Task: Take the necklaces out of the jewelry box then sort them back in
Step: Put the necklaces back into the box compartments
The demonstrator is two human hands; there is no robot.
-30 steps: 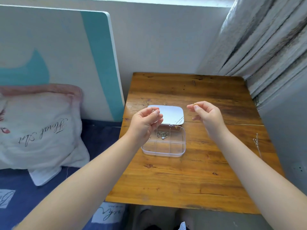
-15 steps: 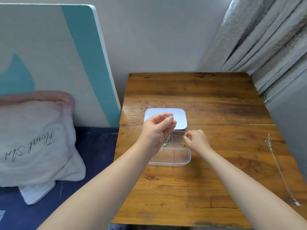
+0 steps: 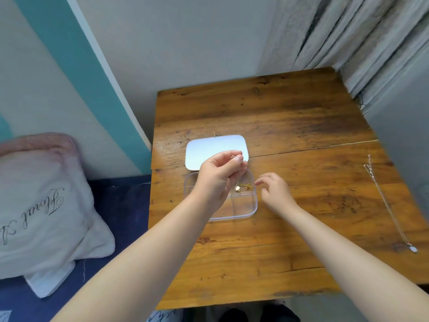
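Note:
A clear plastic jewelry box lies open on the wooden table, its lid flat behind it. My left hand hovers over the box, pinching the end of a thin silver necklace whose pendant hangs down into the far right compartment. A gold necklace lies bunched in that same compartment. Just right of the box, my right hand has its fingers spread and holds nothing. Another silver necklace lies stretched out along the table's right side.
A white pillow with script lettering rests on blue bedding to the left. A white and teal board leans on the wall behind it. Curtains hang at the table's far right corner.
My right hand came down to the box, left the gold necklace in the far right compartment and drew back open. My left hand stayed over the box with the silver necklace. The view tilted.

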